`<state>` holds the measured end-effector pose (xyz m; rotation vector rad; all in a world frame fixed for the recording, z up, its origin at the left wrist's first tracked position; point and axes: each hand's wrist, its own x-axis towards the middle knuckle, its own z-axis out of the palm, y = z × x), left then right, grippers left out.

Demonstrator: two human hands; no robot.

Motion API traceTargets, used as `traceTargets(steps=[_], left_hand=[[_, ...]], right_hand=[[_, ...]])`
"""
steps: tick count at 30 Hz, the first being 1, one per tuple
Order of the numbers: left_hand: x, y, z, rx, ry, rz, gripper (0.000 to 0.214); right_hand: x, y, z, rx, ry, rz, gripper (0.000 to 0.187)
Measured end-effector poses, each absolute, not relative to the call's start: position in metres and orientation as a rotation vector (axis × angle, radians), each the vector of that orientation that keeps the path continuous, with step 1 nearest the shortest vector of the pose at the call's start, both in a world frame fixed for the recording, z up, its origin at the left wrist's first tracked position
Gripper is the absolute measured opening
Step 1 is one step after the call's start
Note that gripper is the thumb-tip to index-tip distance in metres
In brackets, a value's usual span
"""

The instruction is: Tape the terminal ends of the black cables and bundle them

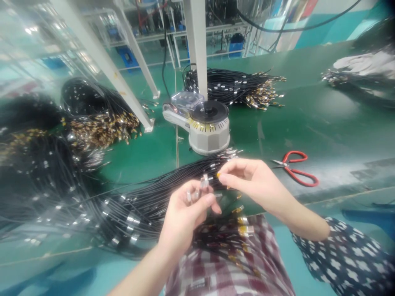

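My left hand (188, 211) is closed around cable ends, with a silver connector (204, 181) sticking up between thumb and fingers. Just to its right, my right hand (248, 174) pinches a small yellow piece (219, 174) that looks like tape, close to the connector's tip. A long bundle of black cables (148, 191) runs across the table edge behind my left hand. More cable ends with yellow and silver tips (245, 230) lie over my lap on a checked apron (222, 267). Blur hides the finer detail of the ends.
A round white tape dispenser (210, 137) stands beyond my hands on the green table (253, 131). Red-handled scissors (294, 168) lie at right. Cable bundles (98, 119) fill the left, and another bundle (234, 86) lies behind a white post (200, 45). White gloves (367, 63) are at far right.
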<state>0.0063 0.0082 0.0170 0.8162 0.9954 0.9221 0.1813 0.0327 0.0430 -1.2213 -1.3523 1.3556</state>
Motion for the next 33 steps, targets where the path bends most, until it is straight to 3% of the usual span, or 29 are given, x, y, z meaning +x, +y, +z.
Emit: traceTargets(steps=[16, 33], left_hand=[[0.015, 0.001, 0.020, 0.883, 1.134, 1.077, 0.033], [0.017, 0.002, 0.020, 0.881, 1.165, 1.103, 0.033]], right_hand=[[0.172, 0.026, 0.040, -1.231, -1.279, 1.469, 0.012], [0.169, 0.025, 0.036, -1.180, -1.241, 1.518, 0.020]])
